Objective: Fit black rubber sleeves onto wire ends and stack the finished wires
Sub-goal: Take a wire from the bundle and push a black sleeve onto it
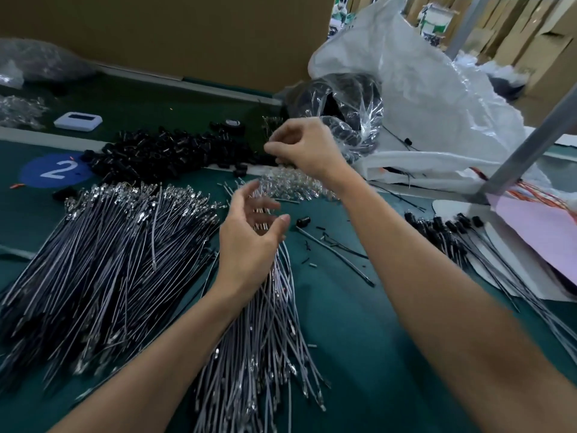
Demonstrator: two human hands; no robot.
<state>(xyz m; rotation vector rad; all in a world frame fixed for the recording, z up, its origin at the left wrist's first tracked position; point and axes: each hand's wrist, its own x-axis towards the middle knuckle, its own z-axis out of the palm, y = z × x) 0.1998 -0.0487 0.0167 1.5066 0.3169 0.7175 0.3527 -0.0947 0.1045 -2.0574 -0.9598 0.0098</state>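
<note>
A big heap of grey wires (pixel 103 254) with metal terminals lies on the left of the green table, and a smaller fan of wires (pixel 265 339) lies in the middle. My left hand (pixel 249 235) hovers over the top of that fan, fingers loosely spread, holding nothing I can make out. My right hand (pixel 303 148) is farther back, fingers curled at the right edge of the pile of black rubber sleeves (pixel 168 154); what it pinches is hidden. Finished wires with black sleeves (pixel 452 232) lie at the right.
A mound of clear plastic pieces (pixel 293 184) sits behind the wire fan. A clear bag of black parts (pixel 346 104) and a large white sack (pixel 421 89) stand at the back right. A grey metal post (pixel 524 151) slants across the right. A white device (pixel 78 121) lies at the back left.
</note>
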